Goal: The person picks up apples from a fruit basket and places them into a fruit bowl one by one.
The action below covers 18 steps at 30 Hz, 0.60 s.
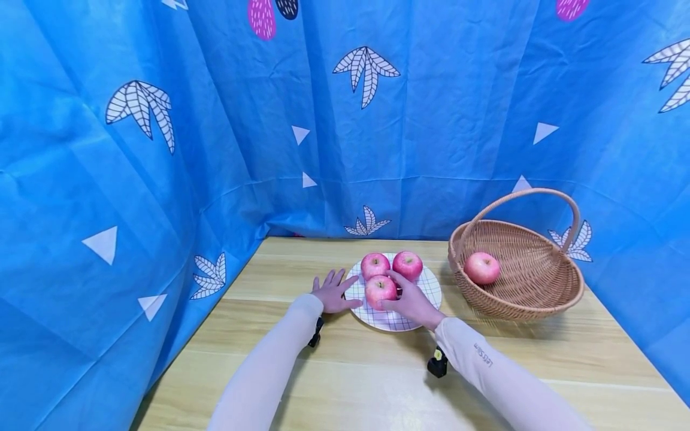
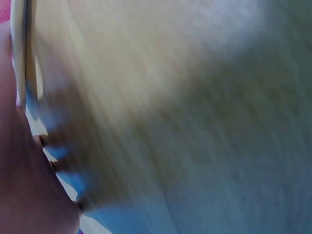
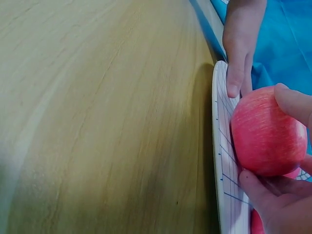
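Three pinkish-red apples sit together on a white plate with a blue grid pattern (image 1: 431, 296). My right hand (image 1: 414, 304) grips the front apple (image 1: 379, 293) from its right side; in the right wrist view thumb and fingers lie around that apple (image 3: 265, 131). Behind it are the back left apple (image 1: 374, 263) and the back right apple (image 1: 408, 263). At the plate's left rim is my left hand (image 1: 331, 294), fingers spread and holding nothing. Whether it touches the rim is hard to tell. The left wrist view is blurred, showing part of the left hand (image 2: 29, 185).
On the right of the wooden table (image 1: 345, 383) stands a wicker basket (image 1: 530, 269) with a tall arched handle, tilted toward me. Another apple (image 1: 482, 268) lies inside it, at the left. A blue patterned curtain (image 1: 431, 120) hangs behind the table and along both sides.
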Tool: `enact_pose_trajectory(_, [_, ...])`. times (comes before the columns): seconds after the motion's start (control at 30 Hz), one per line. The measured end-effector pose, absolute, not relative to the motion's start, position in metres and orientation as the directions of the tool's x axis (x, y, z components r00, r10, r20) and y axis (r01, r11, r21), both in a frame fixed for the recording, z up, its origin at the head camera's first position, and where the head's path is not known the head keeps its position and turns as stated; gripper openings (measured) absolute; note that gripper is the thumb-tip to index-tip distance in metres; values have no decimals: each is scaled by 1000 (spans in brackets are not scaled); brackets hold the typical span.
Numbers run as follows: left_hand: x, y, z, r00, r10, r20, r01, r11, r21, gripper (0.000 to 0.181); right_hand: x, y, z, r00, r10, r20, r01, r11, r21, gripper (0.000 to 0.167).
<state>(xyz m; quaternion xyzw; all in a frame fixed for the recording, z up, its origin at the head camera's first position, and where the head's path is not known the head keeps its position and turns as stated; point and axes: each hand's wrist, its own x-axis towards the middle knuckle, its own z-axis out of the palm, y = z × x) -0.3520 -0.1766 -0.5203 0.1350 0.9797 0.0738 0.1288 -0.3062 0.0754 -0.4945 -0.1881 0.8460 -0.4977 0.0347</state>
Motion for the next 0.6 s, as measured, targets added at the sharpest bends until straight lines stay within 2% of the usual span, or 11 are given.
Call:
enact_pose_trajectory(0.37, [-348,-175,-514,-931,284,-230,244,951,189,85,-302,83,-486,-913,-374,160,-324,430,-843,88])
enact_pose_trajectory(0.6, [-346,-177,-511,-924,312,-222,269,942,202,85,-296,94,-472,-906,-392,156,-346,477,-808,92])
